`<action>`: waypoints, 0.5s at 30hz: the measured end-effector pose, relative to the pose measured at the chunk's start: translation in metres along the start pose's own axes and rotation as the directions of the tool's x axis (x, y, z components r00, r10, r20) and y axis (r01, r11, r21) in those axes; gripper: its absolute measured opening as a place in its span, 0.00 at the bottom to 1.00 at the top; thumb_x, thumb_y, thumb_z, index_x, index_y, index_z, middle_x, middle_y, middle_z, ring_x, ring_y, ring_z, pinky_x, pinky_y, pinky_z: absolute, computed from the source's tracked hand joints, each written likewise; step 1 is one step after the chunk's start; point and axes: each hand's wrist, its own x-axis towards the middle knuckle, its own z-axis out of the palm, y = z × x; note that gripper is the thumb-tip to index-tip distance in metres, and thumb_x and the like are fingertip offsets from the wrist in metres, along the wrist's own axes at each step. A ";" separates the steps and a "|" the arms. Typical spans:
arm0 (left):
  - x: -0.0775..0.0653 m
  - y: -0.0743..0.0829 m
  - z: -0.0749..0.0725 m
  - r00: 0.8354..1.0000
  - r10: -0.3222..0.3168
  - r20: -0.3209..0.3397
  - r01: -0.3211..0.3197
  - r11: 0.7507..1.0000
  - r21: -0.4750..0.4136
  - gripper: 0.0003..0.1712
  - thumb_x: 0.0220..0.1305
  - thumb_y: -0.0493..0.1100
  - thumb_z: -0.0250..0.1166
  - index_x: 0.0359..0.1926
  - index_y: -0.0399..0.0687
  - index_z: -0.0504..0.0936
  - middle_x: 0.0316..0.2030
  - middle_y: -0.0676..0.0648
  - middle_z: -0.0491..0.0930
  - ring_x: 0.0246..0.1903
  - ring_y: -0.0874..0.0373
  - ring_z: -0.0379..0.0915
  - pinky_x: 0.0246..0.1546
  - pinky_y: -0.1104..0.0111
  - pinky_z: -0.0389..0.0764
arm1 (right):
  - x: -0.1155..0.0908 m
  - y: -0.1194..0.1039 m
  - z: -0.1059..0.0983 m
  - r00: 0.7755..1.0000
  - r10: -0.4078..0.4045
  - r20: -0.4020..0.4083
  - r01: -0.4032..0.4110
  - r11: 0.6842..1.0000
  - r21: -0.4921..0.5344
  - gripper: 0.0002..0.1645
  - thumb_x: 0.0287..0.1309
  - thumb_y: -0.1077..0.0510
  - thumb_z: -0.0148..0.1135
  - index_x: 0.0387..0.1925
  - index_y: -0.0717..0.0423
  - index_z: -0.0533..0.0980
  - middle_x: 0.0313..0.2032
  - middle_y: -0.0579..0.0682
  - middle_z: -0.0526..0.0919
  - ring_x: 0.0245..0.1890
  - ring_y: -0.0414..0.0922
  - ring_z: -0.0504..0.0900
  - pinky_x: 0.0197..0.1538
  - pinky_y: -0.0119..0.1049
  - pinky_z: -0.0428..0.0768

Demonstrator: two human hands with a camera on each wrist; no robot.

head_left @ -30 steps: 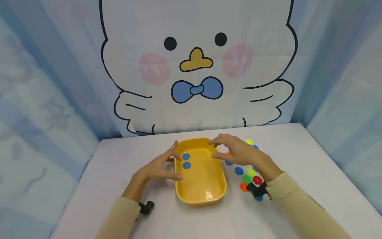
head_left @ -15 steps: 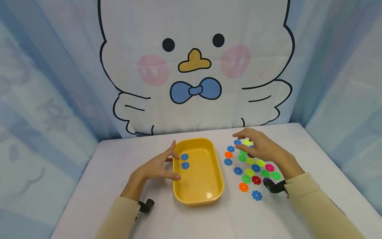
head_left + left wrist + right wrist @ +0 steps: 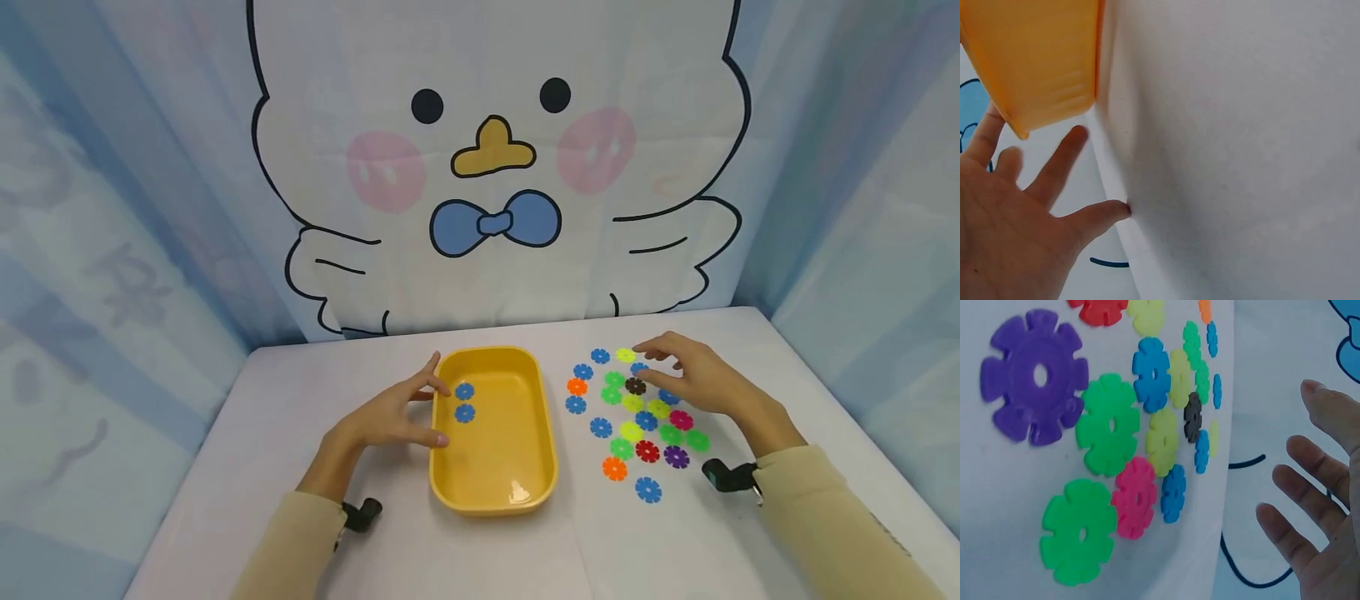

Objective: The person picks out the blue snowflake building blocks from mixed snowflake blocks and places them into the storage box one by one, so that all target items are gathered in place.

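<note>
My left hand (image 3: 388, 415) is at the left rim of a yellow tray (image 3: 498, 492), its fingers spread. In the left wrist view the fingers (image 3: 1060, 162) look fairly straight beside the tray's outer wall (image 3: 1054, 69); whether they touch it is hard to tell. Two blue snowflake discs (image 3: 465, 402) lie inside the tray near its left side. My right hand (image 3: 701, 379) hovers over the far part of a spread of colourful notched plastic discs (image 3: 647, 421), loosely bent and holding nothing. Nearest its fingertips are a yellow disc (image 3: 626, 355) and several blue ones.
Right of the tray, the loose discs include a purple one (image 3: 1035, 378), a pink one (image 3: 1135, 499), a black one (image 3: 635, 386) and an orange one (image 3: 615, 468). A white cloth covers the table (image 3: 390, 542). Behind it hangs a printed curtain (image 3: 495, 283).
My right hand has moved rightward from above the tray to above the scattered discs. My left hand has stayed by the tray's left rim. The two blue discs have not moved within the tray.
</note>
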 end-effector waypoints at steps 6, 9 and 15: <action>-0.001 -0.003 0.002 0.998 0.030 -0.056 -0.029 0.999 0.028 0.39 0.46 0.58 0.83 0.58 0.55 0.79 0.82 0.58 0.46 0.74 0.48 0.62 0.73 0.34 0.54 | -0.009 0.019 0.002 1.000 0.024 0.001 -0.024 1.000 0.004 0.28 0.66 0.53 0.69 0.63 0.58 0.76 0.56 0.60 0.81 0.55 0.58 0.78 0.56 0.61 0.82; -0.003 -0.003 0.003 0.997 0.038 -0.065 -0.037 0.999 0.023 0.35 0.44 0.57 0.84 0.53 0.56 0.79 0.82 0.63 0.43 0.78 0.50 0.54 0.75 0.36 0.51 | -0.014 0.026 0.002 0.998 0.066 0.005 -0.066 0.998 -0.003 0.29 0.66 0.51 0.69 0.64 0.57 0.75 0.56 0.61 0.81 0.55 0.59 0.78 0.57 0.62 0.81; -0.004 -0.005 0.002 0.998 0.046 -0.047 -0.046 0.999 -0.006 0.39 0.45 0.55 0.85 0.57 0.56 0.76 0.82 0.61 0.44 0.71 0.47 0.66 0.73 0.38 0.60 | -0.022 0.034 0.001 0.993 0.114 0.020 -0.114 0.993 -0.007 0.30 0.66 0.52 0.69 0.65 0.57 0.74 0.57 0.62 0.79 0.56 0.62 0.77 0.58 0.64 0.80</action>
